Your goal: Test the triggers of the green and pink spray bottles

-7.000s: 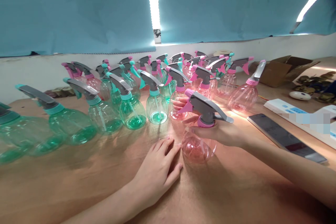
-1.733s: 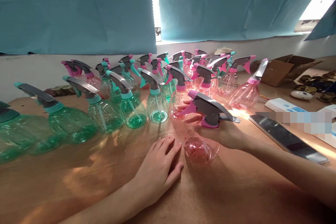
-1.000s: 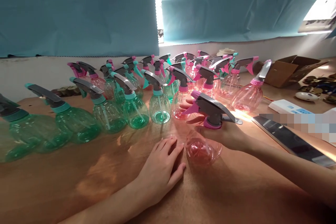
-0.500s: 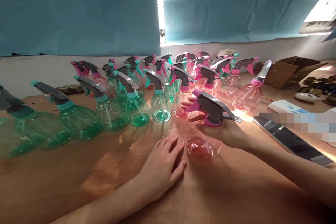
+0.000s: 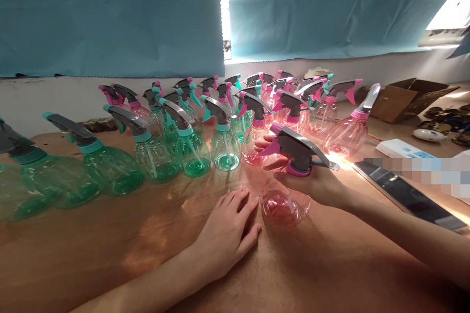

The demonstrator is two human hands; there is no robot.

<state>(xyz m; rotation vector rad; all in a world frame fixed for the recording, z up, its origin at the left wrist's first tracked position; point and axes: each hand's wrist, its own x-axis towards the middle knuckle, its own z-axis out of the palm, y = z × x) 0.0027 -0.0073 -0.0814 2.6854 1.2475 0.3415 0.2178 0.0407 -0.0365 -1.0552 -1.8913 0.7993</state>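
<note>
A spray bottle [image 5: 284, 208] with a clear pink body, pink collar and grey trigger head stands in front of me. My right hand [image 5: 312, 183] reaches behind its neck, fingers stretched to the left and spread; the bottle partly covers the hand, and I cannot tell how firmly they touch. Flat on the tabletop, my left hand [image 5: 229, 227] lies just left of this bottle, fingers apart and holding nothing. Beyond my left hand are a green spray bottle [image 5: 225, 154] and another green spray bottle [image 5: 193, 156]. A pink spray bottle [image 5: 255, 142] stands behind my right fingers.
Several more green and pink spray bottles fill the back and left of the wooden table [image 5: 154, 259]. At the right lie a dark phone [image 5: 407, 195], a white power strip [image 5: 406, 150] and a white mouse [image 5: 429, 135]. Behind them stands an open cardboard box [image 5: 396, 100].
</note>
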